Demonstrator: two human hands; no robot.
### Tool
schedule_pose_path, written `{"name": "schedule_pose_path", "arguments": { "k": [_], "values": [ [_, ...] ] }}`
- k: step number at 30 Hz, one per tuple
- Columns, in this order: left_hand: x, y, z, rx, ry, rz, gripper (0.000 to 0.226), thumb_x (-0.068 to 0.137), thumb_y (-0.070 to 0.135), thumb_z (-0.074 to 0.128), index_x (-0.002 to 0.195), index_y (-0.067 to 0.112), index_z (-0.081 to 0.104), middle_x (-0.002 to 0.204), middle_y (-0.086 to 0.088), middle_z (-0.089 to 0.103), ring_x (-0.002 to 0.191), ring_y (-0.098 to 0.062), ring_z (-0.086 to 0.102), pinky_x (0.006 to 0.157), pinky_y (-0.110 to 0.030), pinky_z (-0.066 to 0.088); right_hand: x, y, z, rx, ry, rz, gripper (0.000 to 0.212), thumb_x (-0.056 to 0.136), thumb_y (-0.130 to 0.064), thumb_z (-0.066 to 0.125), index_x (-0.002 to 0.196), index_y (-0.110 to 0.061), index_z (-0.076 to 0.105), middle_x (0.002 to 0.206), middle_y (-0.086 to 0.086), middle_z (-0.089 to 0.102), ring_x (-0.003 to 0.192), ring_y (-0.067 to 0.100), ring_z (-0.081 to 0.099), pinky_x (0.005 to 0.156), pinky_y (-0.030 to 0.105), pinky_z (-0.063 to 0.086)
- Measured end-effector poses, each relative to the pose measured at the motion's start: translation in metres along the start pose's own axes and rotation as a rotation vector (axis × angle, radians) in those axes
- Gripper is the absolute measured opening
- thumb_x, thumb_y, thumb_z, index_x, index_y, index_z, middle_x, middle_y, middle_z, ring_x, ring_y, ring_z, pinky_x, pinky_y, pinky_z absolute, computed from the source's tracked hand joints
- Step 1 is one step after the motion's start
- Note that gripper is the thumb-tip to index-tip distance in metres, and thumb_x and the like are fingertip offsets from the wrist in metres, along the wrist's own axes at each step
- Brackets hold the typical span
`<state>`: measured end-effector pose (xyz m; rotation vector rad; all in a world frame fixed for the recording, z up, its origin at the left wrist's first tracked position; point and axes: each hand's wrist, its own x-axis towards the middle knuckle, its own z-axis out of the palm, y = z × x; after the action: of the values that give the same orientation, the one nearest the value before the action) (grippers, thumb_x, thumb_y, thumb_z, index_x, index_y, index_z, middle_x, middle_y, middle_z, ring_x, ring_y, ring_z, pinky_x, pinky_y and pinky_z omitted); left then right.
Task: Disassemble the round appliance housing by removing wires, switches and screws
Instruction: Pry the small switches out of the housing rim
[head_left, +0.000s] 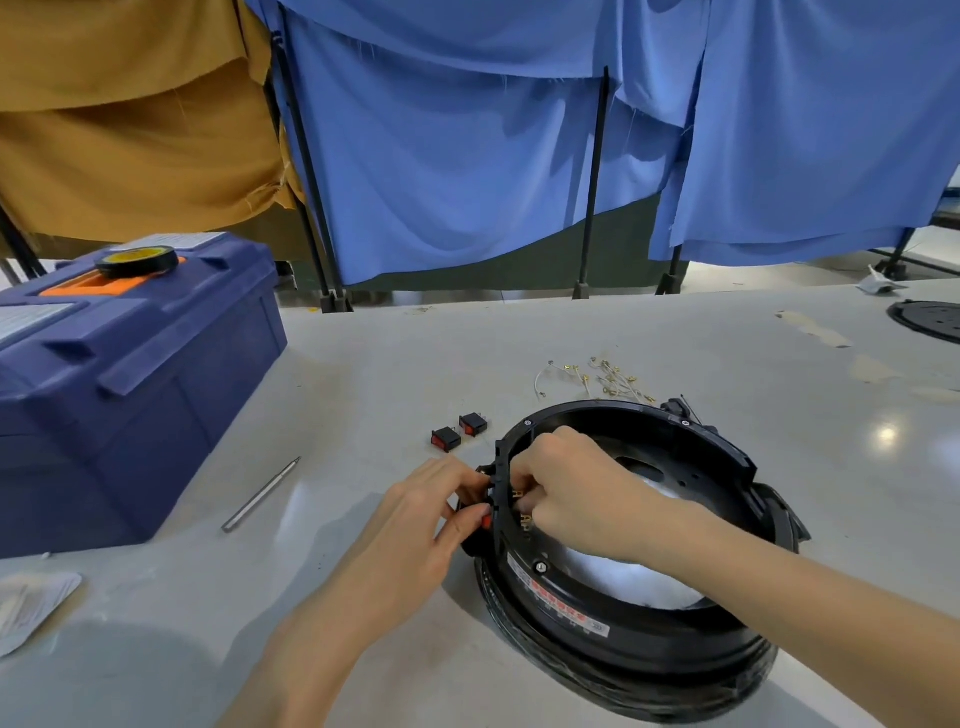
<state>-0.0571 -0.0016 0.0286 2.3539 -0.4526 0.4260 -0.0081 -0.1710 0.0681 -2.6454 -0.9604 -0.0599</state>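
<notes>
Where left hand (423, 514) faces right hand (569, 488) stands housing (649, 636).

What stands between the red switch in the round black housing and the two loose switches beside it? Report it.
Nothing visible except the left hand gripping the red switch; bare grey table reaches the two loose switches.

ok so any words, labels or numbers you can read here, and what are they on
Nothing is sharp enough to quote.
Round housing: white sticker and a row of red characters on its near wall, too blurred to read.
Blue toolbox: white labels on the lid, too small to read.
Tape roll: yellow centre label, blurred.
</notes>
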Motion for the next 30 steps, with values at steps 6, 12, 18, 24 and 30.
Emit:
{"name": "schedule_pose_path", "arguments": {
  "k": [6,12,18,24,30],
  "values": [
    [-0.002,0.003,0.006,-0.004,0.021,0.005,0.016,0.094,0.012,0.056,0.099,0.027,0.058,0.091,0.018,0.054,0.083,0.005,0.051,0.074,-0.009,0.038,0.003,0.004,0.013,0.157,0.112,0.101,0.008,0.066,0.006,0.055,0.059,0.007,0.055,0.062,0.029,0.052,0.058,0.020,0.032,0.051,0.031,0.030],
    [-0.001,0.005,0.009,0.013,0.044,0.001,0.018,0.091,0.006,0.057,0.103,0.018,0.062,0.092,0.013,0.056,0.080,0.008,0.048,0.074,-0.006,0.036,0.004,0.005,0.019,0.302,0.163,0.160,0.008,0.063,0.010,0.055,0.061,0.006,0.062,0.062,0.027,0.057,0.055,0.019,0.037,0.051,0.028,0.032],
    [0.001,0.009,0.012,0.028,0.066,-0.022,0.016,0.090,-0.001,0.057,0.101,0.008,0.063,0.092,0.002,0.059,0.077,0.002,0.049,0.073,-0.009,0.038,0.004,0.005,0.020,0.364,0.184,0.168,0.012,0.062,0.012,0.055,0.056,0.003,0.062,0.055,0.022,0.056,0.051,0.017,0.040,0.049,0.025,0.034],
    [0.002,0.007,0.011,0.033,0.075,-0.016,0.018,0.088,-0.001,0.058,0.103,0.007,0.065,0.093,0.004,0.060,0.076,0.005,0.049,0.075,-0.004,0.036,0.006,0.002,0.019,0.437,0.162,0.172,0.026,0.061,0.014,0.050,0.050,-0.007,0.059,0.045,0.002,0.046,0.044,0.008,0.039,0.046,0.017,0.033],
    [0.001,0.001,0.011,-0.032,0.084,-0.039,0.020,0.088,0.001,0.060,0.102,0.014,0.065,0.093,0.006,0.061,0.082,-0.011,0.059,0.075,-0.034,0.051,0.003,0.007,0.012,0.590,0.077,0.203,0.030,0.066,0.012,0.055,0.052,-0.011,0.068,0.036,-0.003,0.053,0.031,0.010,0.049,0.036,0.015,0.037]
  ]
}}
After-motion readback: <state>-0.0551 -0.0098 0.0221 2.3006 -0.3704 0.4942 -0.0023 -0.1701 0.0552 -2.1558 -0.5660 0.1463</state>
